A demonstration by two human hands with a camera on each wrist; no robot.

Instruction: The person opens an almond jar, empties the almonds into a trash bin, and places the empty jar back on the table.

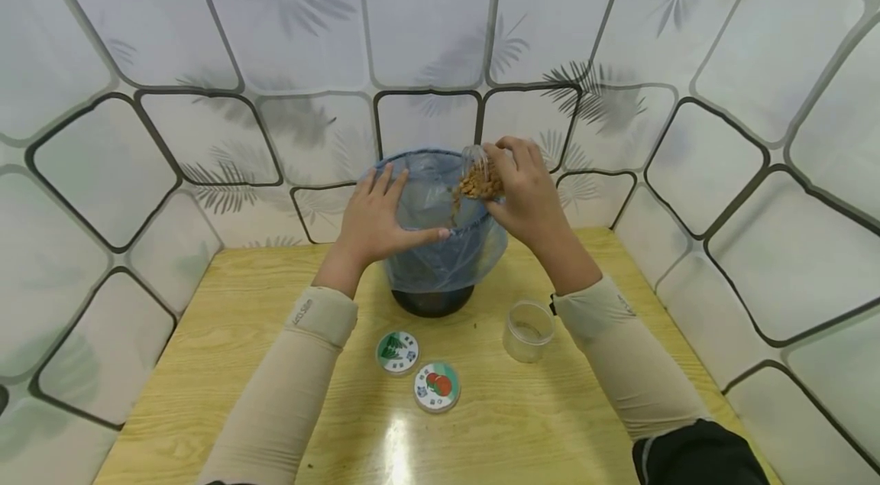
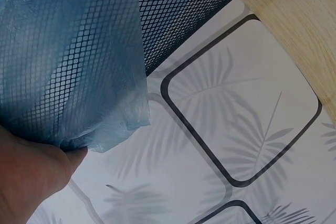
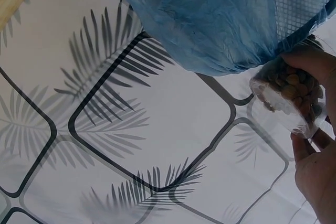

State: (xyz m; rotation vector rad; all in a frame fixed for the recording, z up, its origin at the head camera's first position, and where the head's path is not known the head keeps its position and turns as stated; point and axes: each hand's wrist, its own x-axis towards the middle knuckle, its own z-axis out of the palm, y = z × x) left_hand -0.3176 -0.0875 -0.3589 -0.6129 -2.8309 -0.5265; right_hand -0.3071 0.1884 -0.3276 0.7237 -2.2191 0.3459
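A dark mesh wastebasket stands at the back of the table, lined with a blue plastic bag folded over its rim. My left hand rests on the near left of the rim, fingers spread and thumb stretched along it. Over the right side of the rim, my right hand grips a clear plastic jar tipped on its side. Brown pellets fill part of the jar, and some spill from its mouth into the lined wastebasket.
Two round lids, one with a green picture and one with a red picture, lie in front of the wastebasket. A clear open container stands at right, with a little residue in it. Patterned walls enclose the wooden table.
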